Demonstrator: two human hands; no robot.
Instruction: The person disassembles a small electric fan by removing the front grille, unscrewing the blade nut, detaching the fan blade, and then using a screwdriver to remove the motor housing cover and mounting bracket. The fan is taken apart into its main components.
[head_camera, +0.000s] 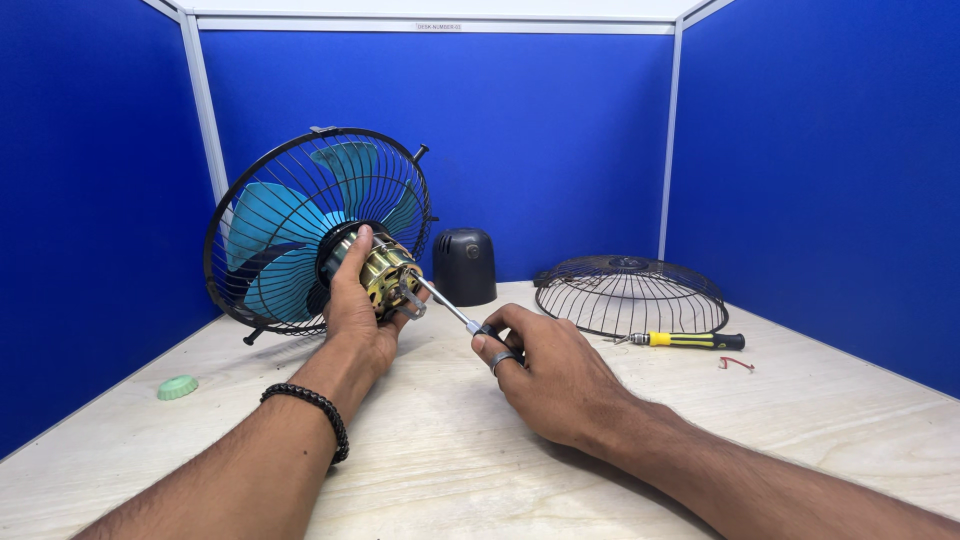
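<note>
My left hand (358, 312) grips the bare brass-coloured motor (388, 275) of a table fan, holding it tilted on the wooden desk. The motor sits behind a black wire rear guard (250, 190) with teal blades (270, 225) inside. My right hand (545, 365) is shut on a screwdriver (448, 306); its metal shaft points up-left and its tip meets the motor's back. A ring is on one finger of the right hand, a black bead bracelet on the left wrist.
A black plastic motor cover (464, 265) stands behind the hands. The front wire guard (630, 295) lies dome-up at the right, with a yellow-and-black screwdriver (685, 340) and a small red clip (736, 363) before it. A green round cap (177, 387) lies at the left. Blue partitions enclose the desk.
</note>
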